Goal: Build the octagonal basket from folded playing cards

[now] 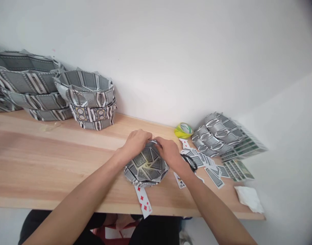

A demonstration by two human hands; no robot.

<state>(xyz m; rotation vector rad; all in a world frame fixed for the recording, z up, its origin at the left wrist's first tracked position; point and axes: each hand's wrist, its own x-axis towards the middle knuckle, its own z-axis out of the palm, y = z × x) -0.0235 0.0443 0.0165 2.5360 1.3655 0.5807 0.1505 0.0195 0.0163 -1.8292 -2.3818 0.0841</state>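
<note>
A shallow round bowl folded from grey-backed playing cards rests on the wooden table in front of me, its inner bottom showing overlapping cards with yellowish tape. At its far rim, my left hand pinches the edge from the left. Close beside it, my right hand grips the same rim from the right, fingers closed. What exactly lies between the fingertips is partly hidden. From under the bowl's near side a diamond playing card sticks out towards me, slightly past the table's front edge.
Larger card baskets stand along the wall at left. To the right are loose playing cards, black-handled scissors partly behind my forearm, a yellow tape roll, a tilted card basket, printed sheets and a white packet.
</note>
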